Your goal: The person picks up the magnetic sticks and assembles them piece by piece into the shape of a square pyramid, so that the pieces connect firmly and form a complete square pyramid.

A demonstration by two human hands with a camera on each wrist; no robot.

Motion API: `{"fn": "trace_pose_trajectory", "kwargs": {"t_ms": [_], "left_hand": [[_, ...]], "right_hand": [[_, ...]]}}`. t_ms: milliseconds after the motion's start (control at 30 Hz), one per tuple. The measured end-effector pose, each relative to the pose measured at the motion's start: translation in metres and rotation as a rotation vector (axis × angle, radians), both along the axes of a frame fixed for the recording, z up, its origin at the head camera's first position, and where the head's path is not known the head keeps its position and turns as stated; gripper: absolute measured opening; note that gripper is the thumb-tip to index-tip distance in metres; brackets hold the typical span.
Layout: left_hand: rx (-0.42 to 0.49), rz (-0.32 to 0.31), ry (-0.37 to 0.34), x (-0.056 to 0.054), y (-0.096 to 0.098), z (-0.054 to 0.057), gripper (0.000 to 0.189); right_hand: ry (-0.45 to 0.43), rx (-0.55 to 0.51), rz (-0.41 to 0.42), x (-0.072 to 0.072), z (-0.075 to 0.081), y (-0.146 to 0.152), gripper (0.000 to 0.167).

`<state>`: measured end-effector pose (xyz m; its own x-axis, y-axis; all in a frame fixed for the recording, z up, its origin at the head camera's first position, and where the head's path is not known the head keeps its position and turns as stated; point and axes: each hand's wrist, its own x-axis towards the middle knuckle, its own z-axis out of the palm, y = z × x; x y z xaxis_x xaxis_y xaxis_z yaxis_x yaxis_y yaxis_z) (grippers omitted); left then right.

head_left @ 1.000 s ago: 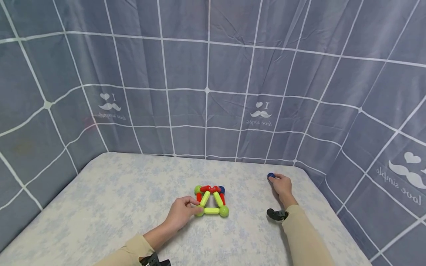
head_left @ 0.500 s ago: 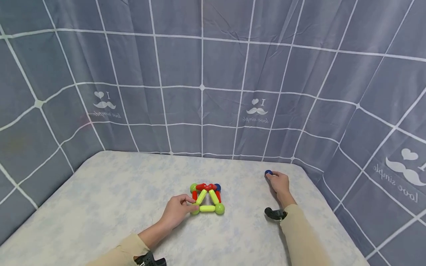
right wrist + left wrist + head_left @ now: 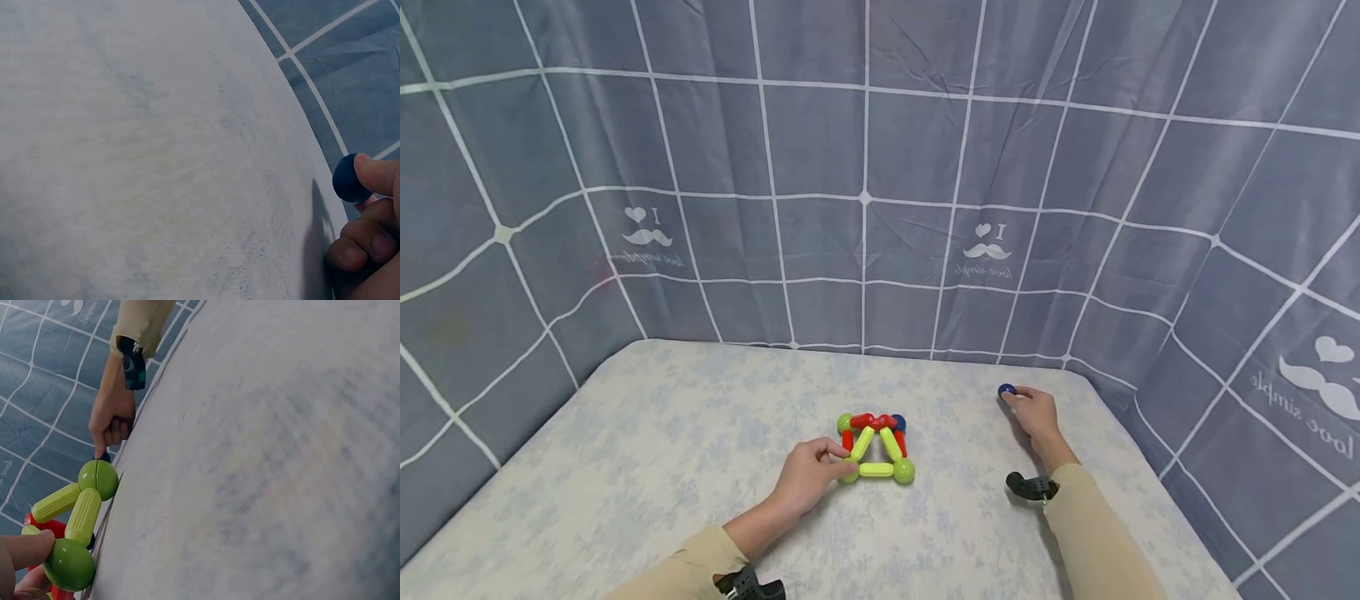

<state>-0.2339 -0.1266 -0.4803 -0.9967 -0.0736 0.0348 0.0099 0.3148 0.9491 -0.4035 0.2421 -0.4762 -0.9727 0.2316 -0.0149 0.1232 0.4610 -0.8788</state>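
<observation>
A small frame of magnetic building rods and balls sits mid-table in the head view. Its near side is a yellow-green rod (image 3: 876, 470) between two green balls, the right one (image 3: 904, 471) uncovered. Red rods (image 3: 874, 422) run along the back, ending at a blue ball (image 3: 899, 423) on the right and a green ball (image 3: 845, 423) on the left. My left hand (image 3: 808, 477) pinches the near-left green ball (image 3: 70, 565) between thumb and fingers. Off to the right, my right hand (image 3: 1033, 413) pinches a separate dark blue ball (image 3: 351, 179), its other fingers curled beneath.
The table (image 3: 700, 433) wears a pale cloth with a faint blue pattern. A grey-blue curtain (image 3: 820, 250) with white grid lines rises behind its far edge and along both sides. Dark straps with camera mounts (image 3: 1032, 486) sit at both wrists.
The view shifts slightly between frames. Both hands keep their grips, and the frame and the separate blue ball stay in about the same places on the table.
</observation>
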Motion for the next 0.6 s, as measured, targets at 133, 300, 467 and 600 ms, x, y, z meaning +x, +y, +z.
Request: {"fn": "trace_pose_trajectory", "kwargs": {"t_ms": [133, 300, 467, 600], "left_hand": [[0.002, 0.008, -0.001, -0.003, 0.000, -0.001, 0.017], [-0.003, 0.009, 0.017, -0.006, 0.001, -0.001, 0.017], [-0.006, 0.007, 0.016, -0.004, 0.001, -0.002, 0.017], [-0.008, 0.007, 0.010, -0.003, 0.002, -0.002, 0.017]], "right_hand": [[0.009, 0.014, 0.055, 0.002, 0.003, -0.004, 0.052], [0.015, 0.048, 0.114, 0.004, 0.008, -0.009, 0.052], [0.045, 0.052, 0.196, 0.011, 0.013, -0.018, 0.049], [0.078, 0.042, 0.259, 0.020, 0.022, -0.029, 0.047]]}}
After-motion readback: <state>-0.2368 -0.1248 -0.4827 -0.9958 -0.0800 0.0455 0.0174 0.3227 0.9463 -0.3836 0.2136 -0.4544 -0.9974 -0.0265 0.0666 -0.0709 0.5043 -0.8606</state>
